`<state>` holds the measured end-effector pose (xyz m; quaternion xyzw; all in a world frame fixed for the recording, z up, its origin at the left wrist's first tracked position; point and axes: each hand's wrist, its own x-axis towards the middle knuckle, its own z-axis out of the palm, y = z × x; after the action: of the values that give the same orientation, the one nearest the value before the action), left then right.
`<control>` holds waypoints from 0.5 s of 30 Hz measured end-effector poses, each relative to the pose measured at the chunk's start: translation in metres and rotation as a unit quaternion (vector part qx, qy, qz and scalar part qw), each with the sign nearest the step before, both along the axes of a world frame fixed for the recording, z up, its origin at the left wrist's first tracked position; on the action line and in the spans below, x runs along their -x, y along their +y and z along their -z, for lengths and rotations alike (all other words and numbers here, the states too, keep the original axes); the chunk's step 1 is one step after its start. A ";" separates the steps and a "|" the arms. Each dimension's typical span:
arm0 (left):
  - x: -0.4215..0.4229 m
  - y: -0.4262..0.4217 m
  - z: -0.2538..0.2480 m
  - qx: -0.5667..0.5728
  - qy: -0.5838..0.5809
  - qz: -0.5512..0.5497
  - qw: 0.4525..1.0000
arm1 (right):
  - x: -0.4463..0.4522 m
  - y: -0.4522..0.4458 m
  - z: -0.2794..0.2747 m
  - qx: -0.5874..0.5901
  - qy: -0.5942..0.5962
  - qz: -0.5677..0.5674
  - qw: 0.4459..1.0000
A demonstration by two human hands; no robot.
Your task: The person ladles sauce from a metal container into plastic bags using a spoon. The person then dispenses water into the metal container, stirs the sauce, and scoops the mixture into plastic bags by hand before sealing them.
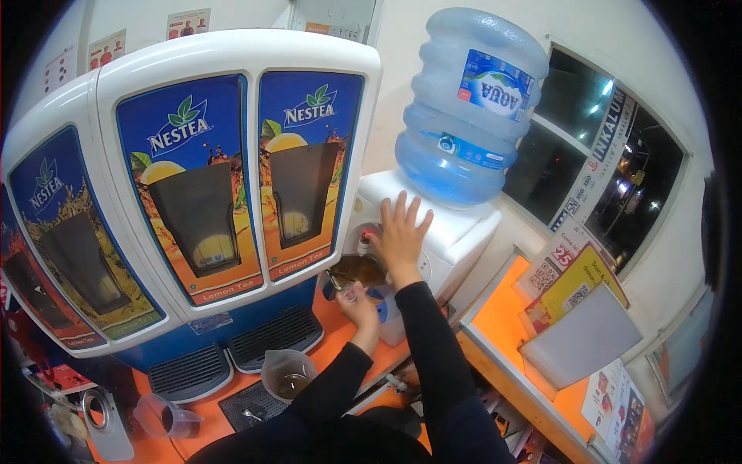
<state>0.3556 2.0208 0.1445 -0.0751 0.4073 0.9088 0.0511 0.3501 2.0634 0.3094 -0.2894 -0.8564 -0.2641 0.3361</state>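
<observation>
My left hand [360, 305] has its fingers wrapped round the handle of a clear jug [359, 271] that holds brown liquid, just below the front of the white water dispenser [464, 232]. My right hand [400, 238] is higher, its fingers spread over the dispenser's front edge, with the thumb at the red tap [369, 232]. A large blue water bottle [464, 108] stands upside down on top of the dispenser. Whether water is flowing into the jug is too small to tell.
The Nestea drink machine [185, 290] fills the left, with black drip trays [189, 373] beneath. Two more plastic jugs [284, 363] [166, 416] and a spoon [251, 415] are on the orange counter. Signs [572, 286] stand on a ledge at right.
</observation>
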 end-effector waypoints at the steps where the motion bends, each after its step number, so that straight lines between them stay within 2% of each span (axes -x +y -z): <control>1: 0.000 0.000 0.000 0.007 -0.004 0.006 1.000 | -0.001 -0.001 -0.001 0.012 -0.002 -0.007 1.000; 9: -0.023 -0.033 -0.015 -0.025 0.023 0.024 0.999 | -0.019 -0.014 -0.014 0.077 0.023 -0.097 0.992; 12: -0.029 -0.043 -0.008 -0.035 0.032 0.032 0.998 | -0.031 -0.014 -0.015 0.067 0.034 -0.148 0.986; 15: -0.035 -0.065 -0.010 -0.043 0.024 0.065 0.997 | -0.046 -0.021 -0.018 0.113 0.065 -0.215 0.968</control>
<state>0.3910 1.9562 0.1548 -0.0248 0.3732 0.9217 0.1031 0.3962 2.0426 0.3273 -0.1512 -0.8992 -0.0683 0.4048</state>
